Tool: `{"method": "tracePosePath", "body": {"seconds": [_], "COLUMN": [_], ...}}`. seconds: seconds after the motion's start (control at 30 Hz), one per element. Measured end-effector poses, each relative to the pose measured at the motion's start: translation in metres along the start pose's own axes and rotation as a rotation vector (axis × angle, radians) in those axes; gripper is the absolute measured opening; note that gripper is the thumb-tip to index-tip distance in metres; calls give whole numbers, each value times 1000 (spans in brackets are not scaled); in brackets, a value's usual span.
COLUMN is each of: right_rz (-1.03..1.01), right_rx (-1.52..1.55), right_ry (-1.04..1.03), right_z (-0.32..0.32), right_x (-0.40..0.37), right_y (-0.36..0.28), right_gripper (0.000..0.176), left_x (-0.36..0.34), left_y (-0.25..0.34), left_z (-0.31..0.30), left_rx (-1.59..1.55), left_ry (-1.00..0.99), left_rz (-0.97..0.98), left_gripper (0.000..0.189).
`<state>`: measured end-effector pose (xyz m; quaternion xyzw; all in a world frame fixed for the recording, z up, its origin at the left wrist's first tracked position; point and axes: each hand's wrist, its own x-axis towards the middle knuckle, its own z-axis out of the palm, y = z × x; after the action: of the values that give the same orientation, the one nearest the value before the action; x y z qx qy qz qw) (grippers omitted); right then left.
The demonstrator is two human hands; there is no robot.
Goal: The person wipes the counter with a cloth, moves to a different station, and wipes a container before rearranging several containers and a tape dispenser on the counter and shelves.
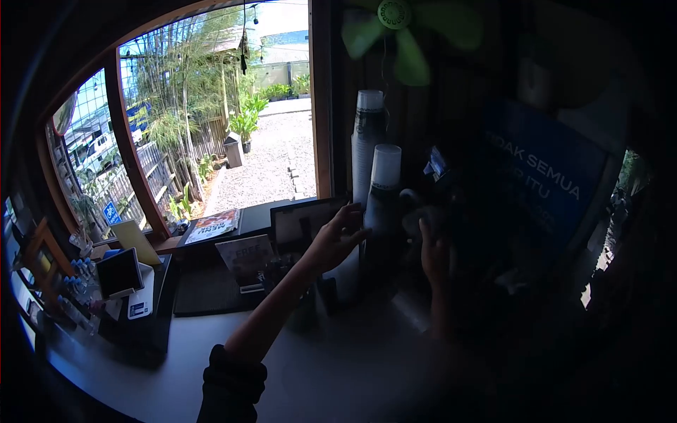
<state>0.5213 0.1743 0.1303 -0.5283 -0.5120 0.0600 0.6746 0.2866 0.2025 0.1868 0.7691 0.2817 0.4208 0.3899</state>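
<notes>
My left hand (340, 240) reaches to the left side of the nearer stack of cups (385, 190), its fingers apart and curved beside the stack. Whether the fingertips touch the cups is unclear. Behind it rises a taller stack of cups (369, 120) with pale, translucent cups on top. To the right of the stacks, my right hand (434, 250) is raised, thumb up, next to a dim rounded object (422, 220). Deep shadow hides most of its fingers, and I cannot make out whether it grips that object.
A tablet (120, 273) on a stand, a sign holder (247, 261), a dark framed panel (300, 218) and a menu (214, 224) stand or lie along the counter (296, 359). Several bottles are at the far left. A green fan (411, 42) hangs above; a blue sign (543, 176) is at right.
</notes>
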Motion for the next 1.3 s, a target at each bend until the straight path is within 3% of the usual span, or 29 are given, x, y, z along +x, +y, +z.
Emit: {"method": "tracePosePath", "body": {"seconds": [0.03,0.13,0.17,0.27,0.33,0.37,0.47,0.57,0.63,0.67,0.7,0.8,0.83,0.87,0.93,1.03,1.13,1.17,1.3], "right_rz": [274,580,482,266,208,218,156,-140,-428,-331,-229,-25,28,91,227,-195,-269,-238,-197], "right_rx": [278,157,115,-105,-387,-386,-367,-240,-48,-99,-152,-243,-259,-298,-373,-842,-758,-756,-841], "right_ry": [-263,-517,-632,-920,-1034,-1013,-922,-870,-948,-1056,-1159,-1476,-1587,-1570,-1533,-880,-650,-782,-870], "right_z": [-21,-51,-54,-58,-56,-56,-58,-64,-59,-59,-60,-47,-37,-22,8,40,54,49,21], "right_x": [-15,-55,-63,-88,-96,-100,-114,-133,-148,-161,-177,-216,-225,-232,-248,-271,-316,-333,-374], "right_y": [-56,-131,-130,-109,-102,-105,-127,-156,-111,-107,-105,-103,-102,-92,-71,-89,-65,-60,-33], "right_gripper": [47,46,45,41,40,38,31,20,16,20,26,34,34,35,38,49,53,54,56], "left_x": [-18,-73,-91,-143,-168,-178,-200,-203,-216,-224,-237,-294,-308,-322,-342,-358,-371,-376,-405], "left_y": [13,38,34,28,4,-9,-27,2,-19,-34,-46,-91,-101,-107,-106,-93,-87,-84,-100], "left_z": [-1,5,10,26,27,26,25,19,17,17,16,19,16,12,3,-10,-28,-34,-53], "left_rx": [-4,0,44,33,89,119,56,111,119,122,109,95,92,88,88,49,97,113,204], "left_ry": [-19,-82,-121,-344,-458,-515,-253,-78,-57,-48,-93,-256,-378,-501,-386,-132,-39,-30,12], "left_rz": [24,184,208,122,-91,-196,-247,-345,-24,138,140,20,-109,-243,-211,-225,-307,-350,-448], "left_gripper": [82,84,90,76,57,48,23,24,32,36,42,40,38,37,33,29,28,24,23]}}
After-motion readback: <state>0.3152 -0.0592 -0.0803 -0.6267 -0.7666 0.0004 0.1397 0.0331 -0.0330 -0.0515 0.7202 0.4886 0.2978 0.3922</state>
